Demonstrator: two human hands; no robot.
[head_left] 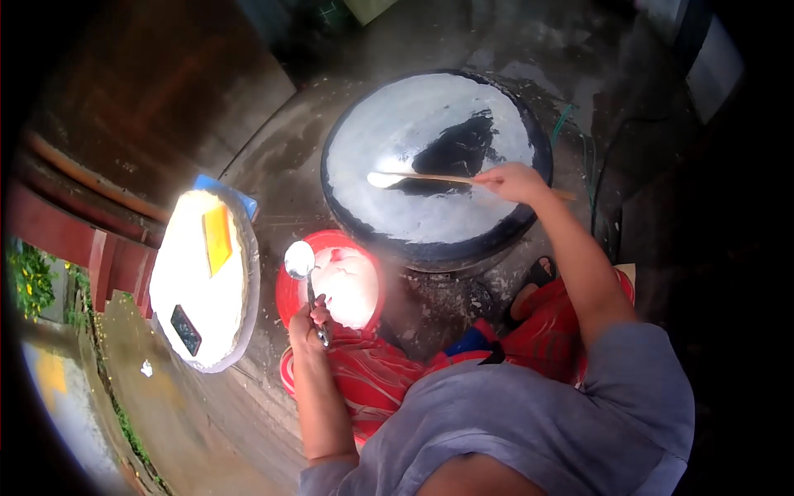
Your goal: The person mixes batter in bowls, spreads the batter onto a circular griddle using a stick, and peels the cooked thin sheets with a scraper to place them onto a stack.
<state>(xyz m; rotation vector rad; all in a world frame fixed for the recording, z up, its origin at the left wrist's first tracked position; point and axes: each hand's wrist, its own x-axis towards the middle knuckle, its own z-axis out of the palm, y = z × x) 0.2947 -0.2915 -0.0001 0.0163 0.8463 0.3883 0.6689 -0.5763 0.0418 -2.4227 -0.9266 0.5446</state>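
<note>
My left hand (309, 321) is closed round the handle of a metal ladle (299, 260), its bowl raised over the left rim of a red bucket (287, 291). Thick white batter (351, 285) fills much of that bucket. In my right hand (511, 181) is a long wooden stick (442, 177), held low across a large round black griddle (542, 153). The stick's far end looks white, and glare hides its shape. A white layer of batter (372, 124) covers most of the griddle, leaving a dark bare patch (463, 149) near the middle.
To the left stands an oval, white-covered surface (186, 264) carrying a yellow item (217, 238) and a dark phone-like object (185, 330). A blue object (225, 197) shows behind it. Green cord (562, 124) runs right of the griddle. The floor looks wet.
</note>
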